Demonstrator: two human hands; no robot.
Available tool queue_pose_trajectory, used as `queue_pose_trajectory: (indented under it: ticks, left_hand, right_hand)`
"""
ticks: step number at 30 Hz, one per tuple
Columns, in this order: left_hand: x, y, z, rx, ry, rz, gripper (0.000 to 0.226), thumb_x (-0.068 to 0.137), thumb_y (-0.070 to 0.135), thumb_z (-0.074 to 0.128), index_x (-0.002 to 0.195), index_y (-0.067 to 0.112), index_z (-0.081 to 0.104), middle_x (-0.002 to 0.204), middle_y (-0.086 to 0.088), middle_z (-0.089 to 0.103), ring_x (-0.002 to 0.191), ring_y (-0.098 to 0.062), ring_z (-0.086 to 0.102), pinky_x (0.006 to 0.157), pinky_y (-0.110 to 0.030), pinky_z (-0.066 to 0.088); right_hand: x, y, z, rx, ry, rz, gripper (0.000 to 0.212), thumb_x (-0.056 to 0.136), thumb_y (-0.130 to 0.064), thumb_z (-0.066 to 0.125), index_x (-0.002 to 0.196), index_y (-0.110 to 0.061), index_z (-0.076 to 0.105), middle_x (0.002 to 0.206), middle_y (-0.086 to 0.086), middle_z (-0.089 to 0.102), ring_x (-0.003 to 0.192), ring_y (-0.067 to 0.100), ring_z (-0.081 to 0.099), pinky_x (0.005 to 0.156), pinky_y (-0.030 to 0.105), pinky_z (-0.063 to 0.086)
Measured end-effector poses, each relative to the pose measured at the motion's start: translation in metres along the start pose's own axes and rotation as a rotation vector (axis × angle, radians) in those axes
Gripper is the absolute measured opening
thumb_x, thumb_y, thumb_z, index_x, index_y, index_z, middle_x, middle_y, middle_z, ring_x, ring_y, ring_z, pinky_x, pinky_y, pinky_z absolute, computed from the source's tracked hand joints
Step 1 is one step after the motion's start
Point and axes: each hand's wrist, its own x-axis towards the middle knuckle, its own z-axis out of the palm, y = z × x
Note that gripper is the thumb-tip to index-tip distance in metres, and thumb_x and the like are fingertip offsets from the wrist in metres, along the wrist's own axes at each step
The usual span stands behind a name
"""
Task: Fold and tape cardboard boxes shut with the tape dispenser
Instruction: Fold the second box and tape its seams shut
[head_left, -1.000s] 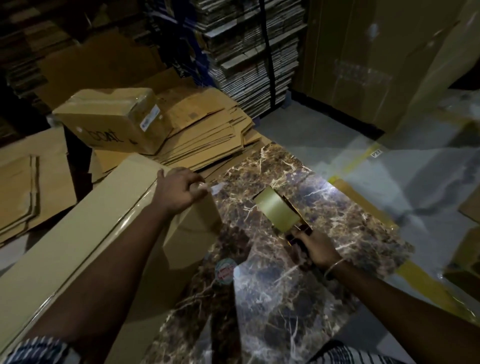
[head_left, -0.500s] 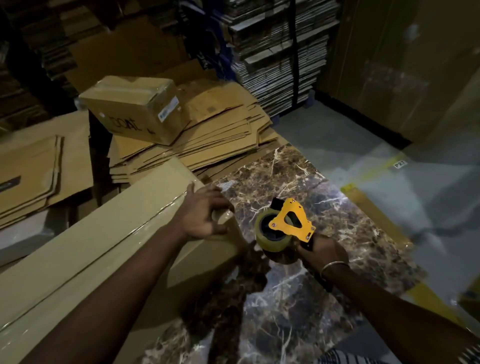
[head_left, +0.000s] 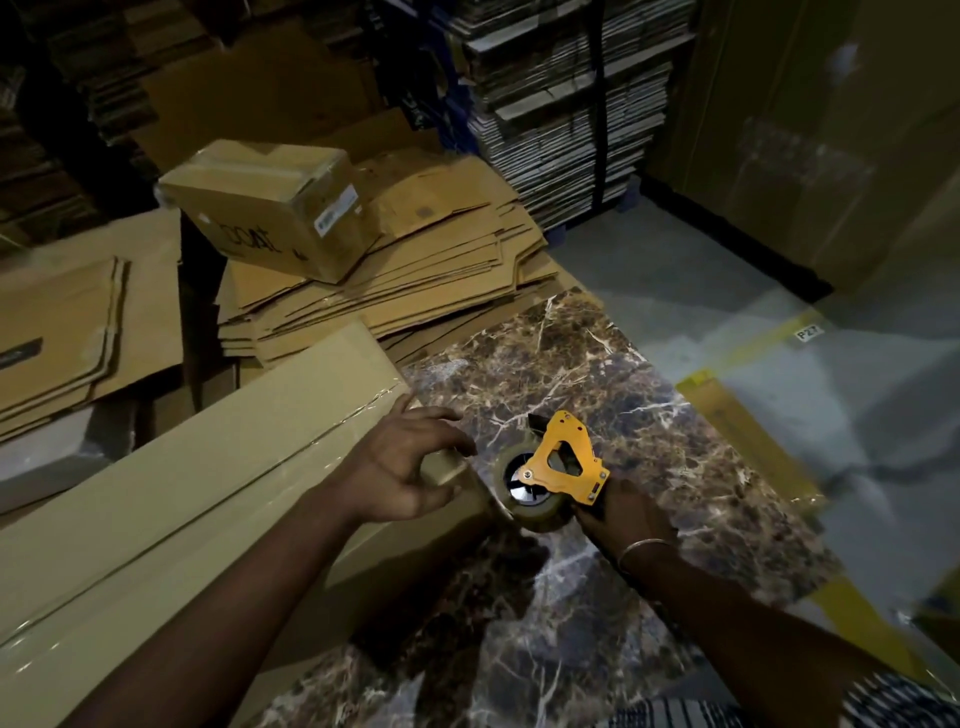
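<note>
Head view, our long box (head_left: 171, 499) running lower left to desk (head_left: 649, 415), left grip (head_left: 400, 467) curled over its end, right grip (head_left: 623, 514) clutching tape dispenser (head_left: 558, 467).

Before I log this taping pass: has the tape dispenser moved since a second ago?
Yes. The tape dispenser, held by the right hand, has come left across the marble table to the long box's end, by the left hand.

Marble-patterned slab (head_left: 597, 374), brown with white veins, lies flat at centre. Grey floor (head_left: 675, 270) at 2 o'clock carries a yellow painted line (head_left: 753, 441) and a small label reading P27 (head_left: 810, 332). Strapped stack of sheets (head_left: 561, 104) at 12 o'clock.
</note>
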Motion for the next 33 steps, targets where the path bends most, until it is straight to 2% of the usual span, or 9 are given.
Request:
queue_pose_trajectory:
  ticks: [7,10,14,18,20,23,26,29,33]
  left_hand:
    - [0.004,0.007,0.001,-0.184,0.108,-0.154,0.042,0.099,0.054,0.049,0.097,0.025,0.080,0.107,0.018,0.074,0.125,0.000,0.056,0.122,-0.023,0.001]
    - [0.007,0.006,-0.001,-0.104,0.084,-0.181,0.036,0.097,0.049,0.052,0.111,0.025,0.074,0.110,0.015,0.072,0.116,0.001,0.059,0.122,-0.030,0.011]
    - [0.010,0.007,-0.002,-0.061,0.070,-0.126,0.032,0.100,0.041,0.049,0.113,0.023,0.071,0.111,0.009,0.070,0.110,-0.010,0.061,0.101,-0.049,0.042]
    - [0.005,0.003,0.001,-0.083,0.066,-0.151,0.033,0.100,0.036,0.046,0.118,0.023,0.070,0.119,0.005,0.070,0.127,-0.015,0.054,0.119,-0.040,0.024]
    - [0.004,0.008,0.000,-0.068,0.120,-0.171,0.038,0.098,0.037,0.045,0.118,0.014,0.069,0.117,-0.002,0.070,0.123,-0.014,0.054,0.115,-0.023,0.027]
    - [0.003,0.017,-0.003,-0.030,0.303,-0.231,0.032,0.096,0.027,0.050,0.114,0.008,0.069,0.110,-0.004,0.070,0.108,-0.013,0.058,0.094,-0.029,0.046]
    - [0.000,0.018,-0.002,0.058,0.462,-0.423,0.034,0.093,0.022,0.050,0.119,0.007,0.066,0.116,-0.008,0.067,0.110,-0.017,0.056,0.095,-0.035,0.046]
    - [0.001,0.017,-0.002,0.172,0.400,-0.654,0.058,0.089,0.033,0.049,0.142,0.010,0.051,0.147,-0.010,0.049,0.137,-0.027,0.040,0.114,-0.051,0.034]
    - [0.005,0.012,0.000,0.191,0.248,-0.819,0.079,0.092,0.049,0.047,0.159,0.016,0.021,0.167,-0.005,0.011,0.154,-0.023,0.009,0.123,-0.046,0.007]
  right_hand:
    - [0.011,0.009,0.018,-0.049,-0.034,0.018,0.076,0.075,-0.087,0.040,0.117,-0.027,0.061,0.108,0.007,0.062,0.093,0.029,0.064,0.071,0.037,0.055]
    - [0.006,0.006,0.013,-0.009,-0.013,0.024,0.082,0.072,-0.084,0.041,0.124,-0.022,0.056,0.112,0.009,0.059,0.098,0.032,0.060,0.075,0.041,0.053]
    - [-0.007,-0.016,-0.006,-0.134,0.284,0.033,0.090,0.070,-0.065,0.054,0.134,-0.002,0.050,0.117,0.020,0.055,0.104,0.040,0.053,0.086,0.048,0.045]
    - [-0.014,-0.062,-0.019,0.090,0.440,-0.130,0.081,0.082,-0.059,0.049,0.138,0.000,0.051,0.126,0.024,0.052,0.109,0.039,0.051,0.090,0.051,0.043]
    - [-0.013,-0.099,-0.033,0.483,0.308,-0.233,0.074,0.087,-0.056,0.048,0.141,-0.005,0.050,0.131,0.017,0.051,0.118,0.034,0.051,0.097,0.050,0.046]
    - [-0.013,-0.153,-0.057,0.902,0.100,-0.284,0.059,0.088,-0.058,0.047,0.134,-0.022,0.054,0.125,0.003,0.057,0.118,0.013,0.054,0.101,0.040,0.045]
    - [-0.011,-0.197,-0.077,1.212,-0.124,-0.240,0.039,0.093,-0.043,0.053,0.127,-0.024,0.057,0.124,-0.003,0.060,0.114,0.000,0.057,0.095,0.020,0.046]
    - [-0.008,-0.214,-0.088,1.220,-0.398,-0.284,0.040,0.105,-0.010,0.043,0.145,-0.007,0.044,0.132,-0.004,0.051,0.118,0.000,0.050,0.080,0.004,0.043]
    - [-0.002,-0.214,-0.077,1.120,-0.545,-0.323,0.060,0.103,0.000,0.042,0.157,-0.013,0.019,0.150,-0.012,0.028,0.144,0.010,0.028,0.090,0.001,0.038]
